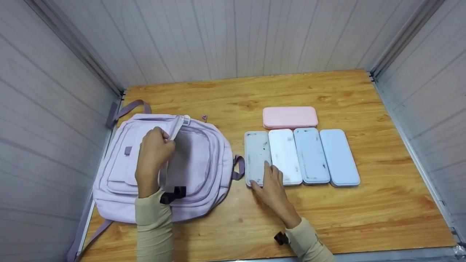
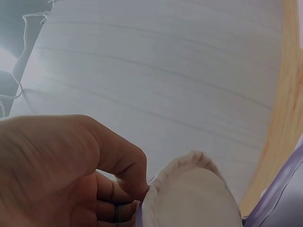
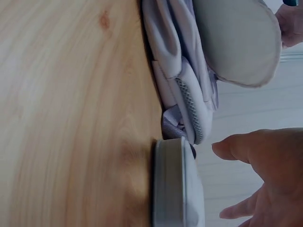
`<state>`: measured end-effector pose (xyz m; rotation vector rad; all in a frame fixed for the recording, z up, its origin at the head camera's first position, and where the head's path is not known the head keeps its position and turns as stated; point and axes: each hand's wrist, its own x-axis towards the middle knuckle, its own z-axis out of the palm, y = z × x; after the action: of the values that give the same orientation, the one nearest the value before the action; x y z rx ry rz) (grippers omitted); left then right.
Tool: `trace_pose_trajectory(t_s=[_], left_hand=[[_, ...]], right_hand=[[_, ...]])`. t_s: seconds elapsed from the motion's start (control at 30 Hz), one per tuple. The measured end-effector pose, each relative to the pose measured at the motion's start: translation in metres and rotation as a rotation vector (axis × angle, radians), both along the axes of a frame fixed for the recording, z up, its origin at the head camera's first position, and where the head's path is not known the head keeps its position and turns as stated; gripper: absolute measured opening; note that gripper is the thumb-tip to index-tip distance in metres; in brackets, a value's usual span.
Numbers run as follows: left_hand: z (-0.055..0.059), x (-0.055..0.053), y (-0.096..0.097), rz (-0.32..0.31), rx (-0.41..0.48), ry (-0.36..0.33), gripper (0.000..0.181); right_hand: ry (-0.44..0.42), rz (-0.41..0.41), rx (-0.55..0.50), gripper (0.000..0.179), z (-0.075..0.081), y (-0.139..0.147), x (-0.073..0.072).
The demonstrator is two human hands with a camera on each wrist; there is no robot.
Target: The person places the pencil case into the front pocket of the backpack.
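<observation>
Beige sleeves (image 1: 154,225) nearest, head view. Left hand (image 1: 154,149) pinches the front flap (image 1: 178,125) of a lilac backpack (image 1: 122,163); right hand (image 1: 272,187) over a grey case (image 1: 256,149), left end of a row with a white case (image 1: 284,153) and two blue cases (image 1: 311,154); pink case (image 1: 290,116) behind, all on the bench (image 1: 393,203). Left wrist view: grip clamped on the flap's pale edge. Right wrist view: grip apart, thumb (image 3: 232,146) clear of the grey case, which lies flat just beside the backpack's strap loop (image 3: 173,123).

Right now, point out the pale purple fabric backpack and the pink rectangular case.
Pale purple fabric backpack (image 1: 190,156), head view: inside its open compartment.
Pink rectangular case (image 1: 290,116), head view: top face.
</observation>
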<state>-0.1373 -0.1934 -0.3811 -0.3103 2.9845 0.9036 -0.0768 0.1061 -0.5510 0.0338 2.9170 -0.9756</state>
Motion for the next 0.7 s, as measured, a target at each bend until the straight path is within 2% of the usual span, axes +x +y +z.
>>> trace_pose_trajectory(t_s=[0.17, 0.37, 0.47, 0.57, 0.7], left_hand=[[0.000, 0.000, -0.001, 0.007, 0.003, -0.002, 0.019], [-0.001, 0.000, -0.002, 0.004, 0.004, 0.014, 0.018], [-0.002, 0.000, -0.002, -0.004, -0.003, 0.020, 0.018], [-0.001, -0.001, -0.003, -0.011, -0.008, 0.013, 0.018], [0.001, -0.002, -0.005, -0.026, -0.016, 0.007, 0.018]], right_hand=[[0.030, -0.008, 0.046, 0.081, -0.006, -0.009, 0.000], [0.111, 0.002, 0.193, 0.074, -0.009, -0.016, 0.001], [0.142, -0.004, 0.232, 0.072, -0.008, -0.019, 0.000], [0.113, 0.001, 0.239, 0.075, -0.007, -0.021, 0.000], [0.004, -0.006, 0.225, 0.086, -0.010, -0.026, -0.002]])
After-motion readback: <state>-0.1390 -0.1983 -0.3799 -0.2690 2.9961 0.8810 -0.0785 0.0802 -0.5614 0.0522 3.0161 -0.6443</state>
